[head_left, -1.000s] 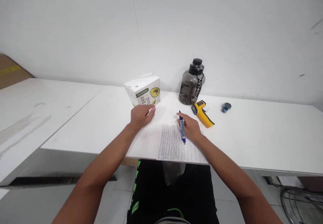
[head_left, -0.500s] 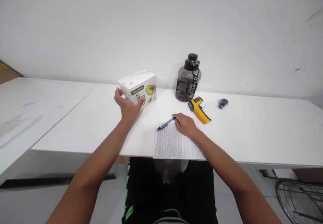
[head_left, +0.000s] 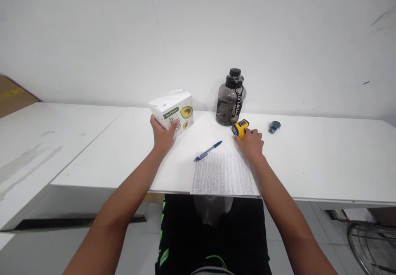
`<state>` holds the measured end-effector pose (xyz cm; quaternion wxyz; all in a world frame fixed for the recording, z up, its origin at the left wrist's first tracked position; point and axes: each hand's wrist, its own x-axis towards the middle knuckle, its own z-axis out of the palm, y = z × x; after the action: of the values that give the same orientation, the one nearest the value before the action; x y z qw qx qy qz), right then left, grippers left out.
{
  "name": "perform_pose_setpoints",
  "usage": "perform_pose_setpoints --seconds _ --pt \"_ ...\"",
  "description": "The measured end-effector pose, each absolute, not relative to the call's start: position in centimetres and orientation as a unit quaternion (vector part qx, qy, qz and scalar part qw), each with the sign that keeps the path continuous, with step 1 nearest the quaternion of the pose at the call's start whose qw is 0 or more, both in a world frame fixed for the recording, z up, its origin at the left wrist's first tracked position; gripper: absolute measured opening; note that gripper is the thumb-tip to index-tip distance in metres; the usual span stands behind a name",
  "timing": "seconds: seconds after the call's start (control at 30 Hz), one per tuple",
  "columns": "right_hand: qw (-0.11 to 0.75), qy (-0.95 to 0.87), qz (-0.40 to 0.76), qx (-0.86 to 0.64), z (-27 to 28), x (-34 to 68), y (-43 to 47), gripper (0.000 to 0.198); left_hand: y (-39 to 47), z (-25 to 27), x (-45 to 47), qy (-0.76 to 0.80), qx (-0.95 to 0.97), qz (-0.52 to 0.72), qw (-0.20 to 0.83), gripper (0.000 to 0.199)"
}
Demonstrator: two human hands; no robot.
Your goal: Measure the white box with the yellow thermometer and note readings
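Observation:
My left hand (head_left: 163, 134) grips the near end of a white box (head_left: 171, 105) with avocado pictures, its thumb on the printed front and its fingers round the left side. My right hand (head_left: 251, 143) lies over the handle of a yellow infrared thermometer (head_left: 241, 128), fingers curled round it and the handle mostly hidden. The thermometer rests on the table. A blue pen (head_left: 208, 151) lies at the top edge of a sheet covered in writing (head_left: 224, 176), between my two hands.
A dark translucent water jug (head_left: 228, 103) stands behind the thermometer, near the wall. Farther right lies a small teal wristwatch (head_left: 274, 126). The white table (head_left: 334, 159) runs along the wall. A cardboard box (head_left: 14, 95) is at the far left.
My right hand has left the pen and moved right onto the yellow thermometer. The pen now lies free by the paper. My left hand keeps its grip on the box.

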<state>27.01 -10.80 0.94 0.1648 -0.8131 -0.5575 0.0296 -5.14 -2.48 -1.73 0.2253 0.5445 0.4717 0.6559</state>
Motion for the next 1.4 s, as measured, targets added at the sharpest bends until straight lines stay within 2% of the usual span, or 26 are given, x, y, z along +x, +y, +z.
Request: perform_pose_setpoints --seconds 0.27,0.4,0.57,0.67,0.83,1.0,1.13,1.4 --pt "0.130 -0.544 0.109 -0.822 1.1 27.3 -10.6 0.064 -3.5 -0.5 -4.8 0.474 0.491 0.692 0.236 0.077" --pt "0.136 -0.570 0.148 -0.796 1.8 27.1 -11.7 0.065 -3.6 0.0 -4.9 0.434 0.445 0.731 0.281 0.068" --pt "0.261 -0.650 0.325 -0.635 2.8 26.4 -13.2 0.053 -4.0 0.3 -4.6 0.404 0.430 0.717 0.371 0.063" --pt "0.327 -0.699 0.379 -0.510 2.9 25.3 -14.2 0.046 -4.6 0.4 -4.2 0.406 0.455 0.684 0.400 0.060" --pt "0.379 -0.728 0.378 -0.429 2.1 23.2 -15.1 0.046 -6.2 1.0 -3.5 0.386 0.491 0.651 0.431 0.059" --pt "0.388 -0.733 0.389 -0.400 1.4 22.2 -15.1 0.049 -7.3 1.2 -3.2 0.370 0.518 0.623 0.456 0.064" --pt "0.382 -0.728 0.397 -0.407 1.3 21.8 -15.3 0.057 -7.7 1.0 -3.0 0.357 0.545 0.620 0.437 0.072" --pt "0.395 -0.725 0.371 -0.424 1.0 22.0 -15.4 0.068 -7.9 0.9 -2.9 0.352 0.577 0.628 0.384 0.073"
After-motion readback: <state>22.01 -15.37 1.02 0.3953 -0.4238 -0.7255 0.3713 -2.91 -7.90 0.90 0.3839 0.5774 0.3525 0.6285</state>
